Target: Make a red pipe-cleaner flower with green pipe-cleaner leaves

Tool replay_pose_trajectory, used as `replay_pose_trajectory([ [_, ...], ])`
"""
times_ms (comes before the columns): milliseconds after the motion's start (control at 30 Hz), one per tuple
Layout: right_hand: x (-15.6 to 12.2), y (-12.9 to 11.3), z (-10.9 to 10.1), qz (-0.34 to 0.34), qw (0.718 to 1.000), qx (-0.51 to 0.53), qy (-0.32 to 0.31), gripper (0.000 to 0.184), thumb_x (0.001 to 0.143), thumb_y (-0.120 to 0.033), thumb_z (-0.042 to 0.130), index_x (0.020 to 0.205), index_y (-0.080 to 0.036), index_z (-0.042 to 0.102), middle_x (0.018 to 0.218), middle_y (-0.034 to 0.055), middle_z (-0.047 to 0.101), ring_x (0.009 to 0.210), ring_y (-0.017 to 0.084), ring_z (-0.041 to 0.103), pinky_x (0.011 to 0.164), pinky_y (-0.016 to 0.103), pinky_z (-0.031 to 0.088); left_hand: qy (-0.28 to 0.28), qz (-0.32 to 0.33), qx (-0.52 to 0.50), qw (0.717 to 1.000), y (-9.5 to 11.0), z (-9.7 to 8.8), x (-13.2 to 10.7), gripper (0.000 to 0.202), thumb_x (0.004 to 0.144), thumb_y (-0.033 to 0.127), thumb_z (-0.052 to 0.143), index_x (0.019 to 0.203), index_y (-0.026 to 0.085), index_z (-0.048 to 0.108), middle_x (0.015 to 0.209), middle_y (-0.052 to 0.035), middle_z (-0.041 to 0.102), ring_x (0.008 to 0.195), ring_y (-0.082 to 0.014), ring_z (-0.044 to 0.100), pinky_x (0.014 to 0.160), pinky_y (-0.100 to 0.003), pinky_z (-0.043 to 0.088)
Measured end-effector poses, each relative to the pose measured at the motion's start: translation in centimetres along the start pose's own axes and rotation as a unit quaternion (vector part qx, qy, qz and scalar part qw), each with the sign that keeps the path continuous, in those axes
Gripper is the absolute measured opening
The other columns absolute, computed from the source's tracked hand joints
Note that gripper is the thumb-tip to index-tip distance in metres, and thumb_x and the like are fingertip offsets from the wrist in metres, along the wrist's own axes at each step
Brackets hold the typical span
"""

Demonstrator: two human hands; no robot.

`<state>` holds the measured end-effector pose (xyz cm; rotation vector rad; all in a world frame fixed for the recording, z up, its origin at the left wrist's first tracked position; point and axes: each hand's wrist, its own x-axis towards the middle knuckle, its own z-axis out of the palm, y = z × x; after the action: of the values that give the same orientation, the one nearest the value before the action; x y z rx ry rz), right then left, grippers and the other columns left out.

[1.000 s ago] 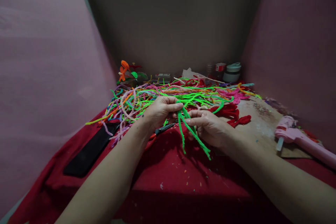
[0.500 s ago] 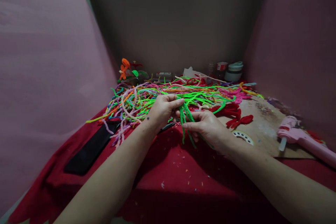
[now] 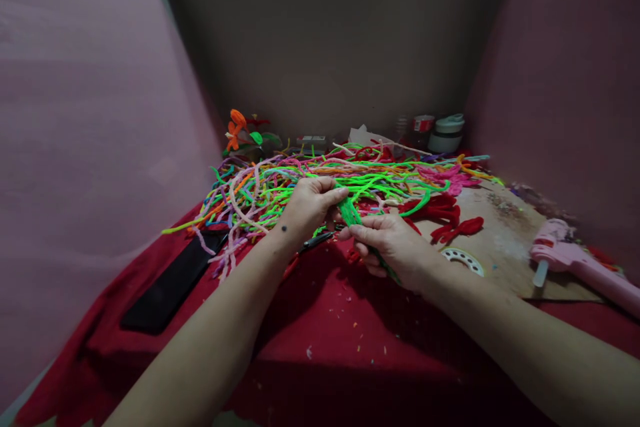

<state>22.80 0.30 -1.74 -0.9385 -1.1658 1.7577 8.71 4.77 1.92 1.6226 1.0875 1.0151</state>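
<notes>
Between my hands stretches a bundle of green pipe cleaners [image 3: 350, 211], its strands lying close together. My left hand [image 3: 314, 203] pinches the upper end between thumb and fingers. Lower down, my right hand [image 3: 387, 240] is closed around the same bundle, and the lower ends stick out beneath it. Right behind them lies a large tangled heap of coloured pipe cleaners [image 3: 260, 197], many of them bright green in the middle. A dark-handled tool [image 3: 316, 240], partly hidden by my left arm, rests on the red cloth [image 3: 330, 327] below my hands.
A black phone-like slab [image 3: 167, 290] lies at left. To the right, a board [image 3: 505, 240] carries red fuzzy pieces [image 3: 457, 231], a white ring with holes [image 3: 463, 260] and a pink glue gun [image 3: 575, 257]. Orange fuzzy flowers [image 3: 235, 130] and a lidded container [image 3: 447, 133] stand behind.
The green strands hung spread apart below my fingers; now they are gathered into one tight bundle. My right hand has closed around them, and more of the dark-handled tool shows.
</notes>
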Motion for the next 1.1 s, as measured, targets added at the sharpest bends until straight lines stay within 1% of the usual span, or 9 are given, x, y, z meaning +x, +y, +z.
replay_pose_trajectory([
  [100,-0.2,-0.2,0.1,0.006,1.000,0.000,0.001,0.015,0.075,-0.029,0.059,0.075,-0.014,0.059,0.047,-0.0074,0.039,0.034,0.002,0.022,0.030,0.015,0.013,0.036,0.022,0.072,0.996,0.6,0.1,-0.3,0.028,0.074,0.024,0.055,0.052,0.016,0.040,0.035,0.0080,0.039,0.028,-0.0030,0.032,0.031,-0.016,0.022],
  [200,-0.2,-0.2,0.0,0.000,0.999,0.034,-0.006,0.026,0.078,-0.041,0.055,0.082,-0.015,0.058,0.047,-0.0090,0.033,0.035,0.002,0.016,0.032,0.015,0.010,0.021,0.010,0.056,0.998,1.0,0.3,-0.5,0.027,0.076,0.024,0.050,0.054,0.017,0.038,0.034,0.0093,0.035,0.027,-0.0030,0.028,0.031,-0.016,0.019],
  [333,-0.1,0.0,-0.3,0.006,1.000,0.022,-0.013,0.024,0.079,-0.038,0.054,0.077,-0.015,0.058,0.047,-0.0097,0.026,0.036,0.003,0.015,0.033,0.016,0.009,0.044,0.016,0.085,0.995,0.7,0.6,-0.4,0.027,0.074,0.023,0.053,0.053,0.017,0.037,0.035,0.0089,0.036,0.028,-0.0030,0.030,0.031,-0.016,0.019],
  [433,0.0,0.1,-0.6,0.017,0.999,0.012,-0.040,0.023,0.080,-0.035,0.053,0.070,-0.014,0.058,0.047,-0.0094,0.024,0.037,0.003,0.014,0.033,0.017,0.008,0.054,0.027,0.068,0.996,0.3,0.7,-0.2,0.022,0.073,0.026,0.056,0.057,0.017,0.043,0.036,0.0087,0.037,0.029,-0.0033,0.032,0.032,-0.016,0.019],
  [600,-0.1,-0.2,-0.5,-0.009,0.999,-0.010,-0.036,0.024,0.083,-0.032,0.048,0.068,-0.015,0.056,0.044,-0.0089,0.028,0.036,0.004,0.018,0.032,0.016,0.014,-0.061,-0.019,-0.109,0.992,-0.5,0.0,0.1,0.020,0.074,0.031,0.059,0.067,0.017,0.046,0.044,0.0083,0.041,0.031,-0.0032,0.031,0.031,-0.015,0.021],
  [667,-0.1,-0.3,-0.3,-0.028,0.998,-0.041,-0.030,0.022,0.083,-0.029,0.047,0.069,-0.015,0.057,0.043,-0.0077,0.034,0.034,0.004,0.025,0.032,0.017,0.020,-0.080,-0.032,-0.129,0.988,-0.7,-0.3,0.2,0.023,0.073,0.031,0.060,0.065,0.018,0.043,0.043,0.0085,0.040,0.031,-0.0026,0.029,0.031,-0.015,0.021],
  [833,0.0,-0.6,-0.3,-0.022,0.998,-0.044,-0.027,0.022,0.083,-0.026,0.047,0.067,-0.014,0.055,0.051,-0.0025,0.051,0.038,0.006,0.044,0.040,0.018,0.036,-0.078,-0.051,-0.066,0.993,-0.5,0.1,-0.1,0.025,0.075,0.032,0.057,0.061,0.018,0.041,0.037,0.0086,0.038,0.030,-0.0041,0.032,0.031,-0.015,0.020],
  [967,0.5,-0.4,-0.5,-0.028,0.999,-0.030,-0.002,0.020,0.082,-0.025,0.048,0.066,-0.015,0.054,0.049,-0.0036,0.051,0.036,0.005,0.044,0.040,0.018,0.036,-0.056,-0.055,0.007,0.997,-0.3,0.9,-0.2,0.027,0.075,0.030,0.055,0.057,0.018,0.039,0.036,0.0083,0.039,0.029,-0.0038,0.031,0.033,-0.016,0.018],
  [1100,0.9,0.2,-0.6,-0.070,0.993,-0.088,0.030,0.020,0.081,-0.023,0.048,0.065,-0.014,0.056,0.045,-0.0047,0.050,0.034,0.005,0.042,0.037,0.016,0.032,0.020,-0.010,0.113,0.993,-0.5,1.3,-0.1,0.030,0.072,0.031,0.056,0.051,0.017,0.039,0.035,0.0074,0.039,0.032,-0.0043,0.032,0.036,-0.018,0.018],
])
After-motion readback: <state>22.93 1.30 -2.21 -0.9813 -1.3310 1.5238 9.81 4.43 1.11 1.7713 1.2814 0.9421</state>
